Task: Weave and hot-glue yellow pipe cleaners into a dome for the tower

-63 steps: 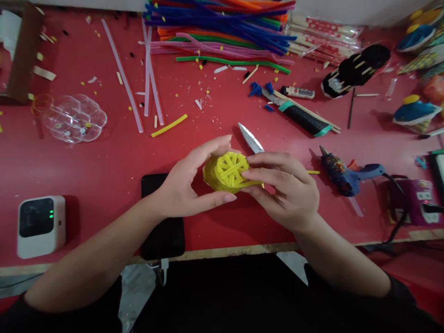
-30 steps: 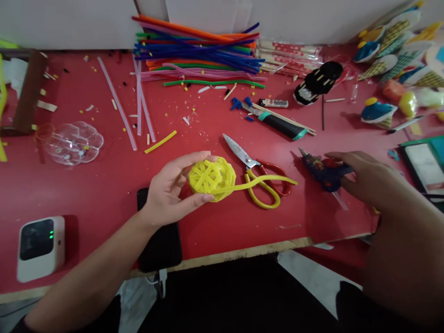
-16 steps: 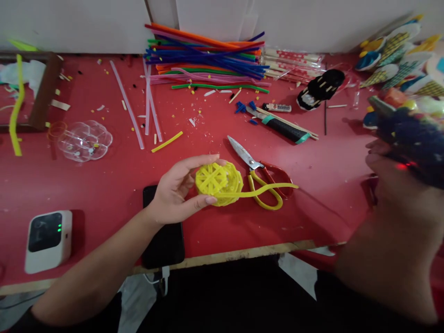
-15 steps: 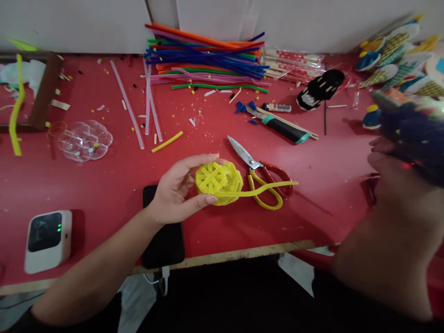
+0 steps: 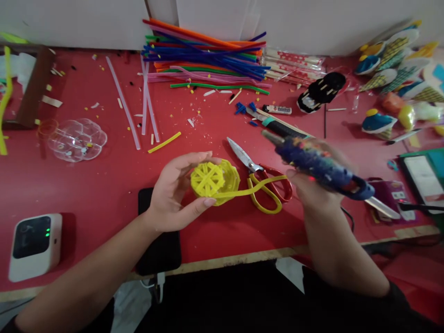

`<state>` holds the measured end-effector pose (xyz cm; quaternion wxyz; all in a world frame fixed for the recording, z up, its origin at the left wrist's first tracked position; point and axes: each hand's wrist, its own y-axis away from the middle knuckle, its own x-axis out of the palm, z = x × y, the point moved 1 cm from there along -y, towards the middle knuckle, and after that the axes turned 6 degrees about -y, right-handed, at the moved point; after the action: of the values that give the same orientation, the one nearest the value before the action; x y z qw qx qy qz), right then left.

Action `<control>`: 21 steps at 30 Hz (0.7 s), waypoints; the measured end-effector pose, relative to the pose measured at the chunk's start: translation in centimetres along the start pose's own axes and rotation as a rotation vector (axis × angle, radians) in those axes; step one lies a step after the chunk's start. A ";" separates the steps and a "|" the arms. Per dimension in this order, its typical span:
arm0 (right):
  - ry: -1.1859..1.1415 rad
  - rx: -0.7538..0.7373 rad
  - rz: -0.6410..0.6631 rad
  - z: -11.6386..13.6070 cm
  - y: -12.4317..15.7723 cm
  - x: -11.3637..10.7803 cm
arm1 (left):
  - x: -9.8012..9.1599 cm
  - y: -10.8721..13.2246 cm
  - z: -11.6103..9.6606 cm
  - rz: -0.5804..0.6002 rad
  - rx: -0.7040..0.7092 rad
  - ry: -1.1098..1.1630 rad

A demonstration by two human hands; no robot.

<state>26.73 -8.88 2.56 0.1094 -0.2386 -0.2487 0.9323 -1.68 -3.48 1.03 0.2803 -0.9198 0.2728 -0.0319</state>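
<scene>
Left of the scissors [image 5: 255, 168], our left hand [image 5: 171, 194] grips the yellow coil [image 5: 227, 178], seemingly keeping its tail [image 5: 243, 192] free. Right of them, our right hand [image 5: 315, 194] clasps the glue gun [image 5: 312, 165].

The left hand [image 5: 173, 196] holds a round yellow piece [image 5: 208, 179] between thumb and fingers, spoked face up. From it a yellow strip [image 5: 255, 188] trails toward the right hand [image 5: 319, 189], passing over the handles of scissors [image 5: 255, 167] lying between the two hands. The right hand grips a blue glue gun [image 5: 312, 161], nozzle angled leftward and away. A black phone [image 5: 159, 254] lies on the red counter [image 5: 222, 236] under the left wrist; well beyond that hand is a heap of coloured pipe cleaners [image 5: 208, 53].
</scene>
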 end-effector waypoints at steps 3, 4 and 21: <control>-0.111 -0.150 0.109 1.6 -0.3 1.2 | -0.1 -0.1 0.0 -0.017 -0.017 -0.007; -0.134 -0.188 0.151 2.0 -0.4 1.4 | -0.1 -0.1 0.0 -0.020 -0.016 -0.001; -0.152 0.069 0.203 1.8 1.2 2.3 | 0.0 0.2 1.0 0.038 -0.117 -0.199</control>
<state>23.73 -9.88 2.41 0.0036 -0.1873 -0.1984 0.9621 -1.61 -3.10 0.08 0.2522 -0.9279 0.2625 0.0808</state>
